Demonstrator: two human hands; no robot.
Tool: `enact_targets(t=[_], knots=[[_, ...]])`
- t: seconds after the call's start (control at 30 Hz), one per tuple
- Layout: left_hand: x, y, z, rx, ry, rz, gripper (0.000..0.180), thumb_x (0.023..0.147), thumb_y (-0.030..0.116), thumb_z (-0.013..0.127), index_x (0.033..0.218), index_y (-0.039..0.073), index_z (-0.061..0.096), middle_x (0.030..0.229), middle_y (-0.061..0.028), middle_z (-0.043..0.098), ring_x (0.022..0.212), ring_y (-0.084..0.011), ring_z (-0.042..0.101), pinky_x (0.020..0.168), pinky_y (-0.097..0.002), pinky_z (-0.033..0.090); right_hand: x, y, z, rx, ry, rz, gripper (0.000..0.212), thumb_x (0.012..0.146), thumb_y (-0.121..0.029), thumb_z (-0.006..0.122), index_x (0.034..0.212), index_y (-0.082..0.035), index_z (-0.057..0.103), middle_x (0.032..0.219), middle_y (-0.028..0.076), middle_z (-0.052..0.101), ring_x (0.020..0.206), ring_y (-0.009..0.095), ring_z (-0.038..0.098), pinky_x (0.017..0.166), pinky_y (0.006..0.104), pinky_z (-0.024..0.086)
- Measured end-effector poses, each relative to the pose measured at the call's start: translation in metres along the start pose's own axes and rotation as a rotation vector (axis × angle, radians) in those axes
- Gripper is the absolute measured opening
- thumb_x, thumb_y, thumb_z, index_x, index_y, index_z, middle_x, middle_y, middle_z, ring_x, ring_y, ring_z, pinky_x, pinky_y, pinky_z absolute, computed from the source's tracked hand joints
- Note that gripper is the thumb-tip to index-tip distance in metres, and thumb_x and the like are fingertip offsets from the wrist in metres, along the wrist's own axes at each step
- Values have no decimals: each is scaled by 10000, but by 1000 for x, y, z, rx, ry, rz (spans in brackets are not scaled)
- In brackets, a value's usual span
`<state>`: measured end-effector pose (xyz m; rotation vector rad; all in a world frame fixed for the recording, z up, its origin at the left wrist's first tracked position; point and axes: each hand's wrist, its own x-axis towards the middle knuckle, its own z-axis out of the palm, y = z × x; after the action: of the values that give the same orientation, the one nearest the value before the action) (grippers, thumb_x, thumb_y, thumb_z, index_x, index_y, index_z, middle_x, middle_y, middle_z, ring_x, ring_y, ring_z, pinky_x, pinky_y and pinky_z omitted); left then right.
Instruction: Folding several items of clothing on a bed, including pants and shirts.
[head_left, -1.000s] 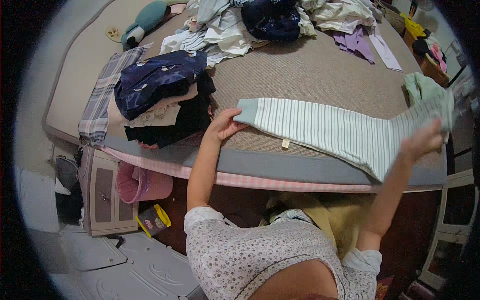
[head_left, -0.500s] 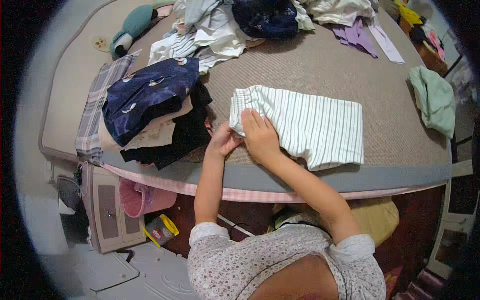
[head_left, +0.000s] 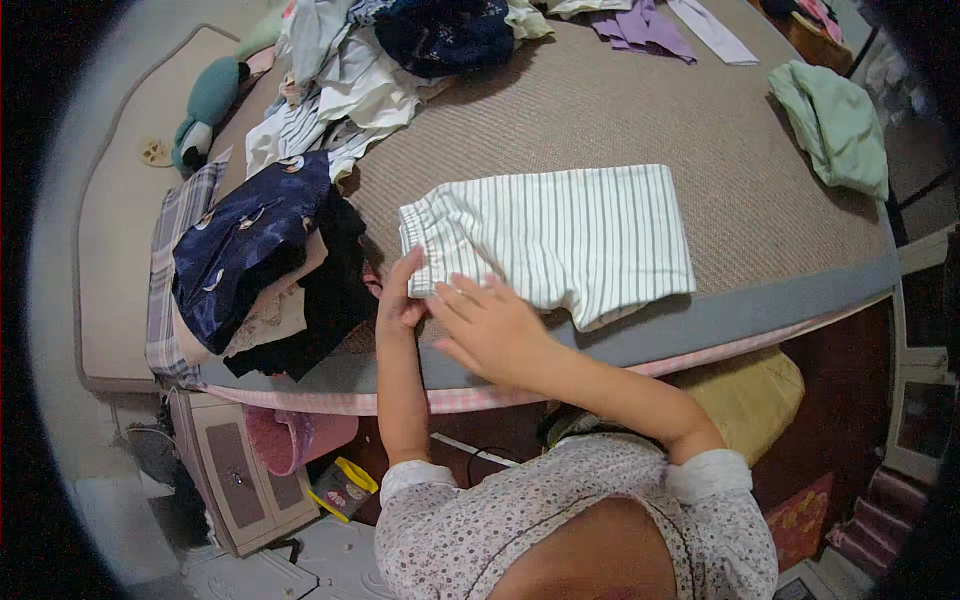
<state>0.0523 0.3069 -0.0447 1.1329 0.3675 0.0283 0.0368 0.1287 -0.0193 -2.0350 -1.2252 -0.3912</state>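
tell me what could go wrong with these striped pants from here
The left hand is at the gathered waistband, close to the uneven pile of clothes; a sideways bump might topple it.

The right hand overlaps the striped pants near that wrinkled waistband, so pushing could bunch the fabric.

One lower corner of the pants reaches the grey border, so a tug toward the person could drag it over the edge.
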Motion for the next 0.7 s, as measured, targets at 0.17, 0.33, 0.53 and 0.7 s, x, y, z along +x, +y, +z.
enact_targets(t=[0.17, 0.33, 0.53, 0.7], knots=[[4, 3, -16, -90, 9, -149, 356, 705, 85, 529, 1014, -64, 433, 932, -141, 536, 795, -222, 559, 671, -332, 479, -57, 56, -109, -199, -46, 238, 429, 643, -210, 587, 1041, -95, 477, 1119, 136, 422, 1034, 304, 389, 844, 444, 292], [11, 1, -18, -117, 10, -152, 339, 710, 93, 522, 1004, -54, 437, 920, -129, 543, 783, -208, 565, 642, -315, 492, -109, 103, -135, -308, -190, 174, 403, 629, -182, 597, 1005, -87, 490, 1110, 143, 430, 998, 327, 416, 832, 430, 318], [13, 7, -13, -111, -11, -126, 330, 715, 75, 509, 1011, -47, 431, 921, -127, 542, 773, -190, 568, 633, -294, 497, -102, 116, -131, -324, 0, 65, 280, 630, -84, 564, 894, -33, 483, 951, 150, 503, 818, 290, 517, 673, 344, 433], [-4, 74, 63, 169, -75, 59, 311, 693, 89, 545, 946, -74, 463, 840, -103, 563, 680, -142, 578, 572, -233, 497, -68, 144, -185, -578, 8, 269, 138, 649, -34, 520, 734, 12, 422, 748, 163, 474, 637, 312, 502, 539, 373, 418]])
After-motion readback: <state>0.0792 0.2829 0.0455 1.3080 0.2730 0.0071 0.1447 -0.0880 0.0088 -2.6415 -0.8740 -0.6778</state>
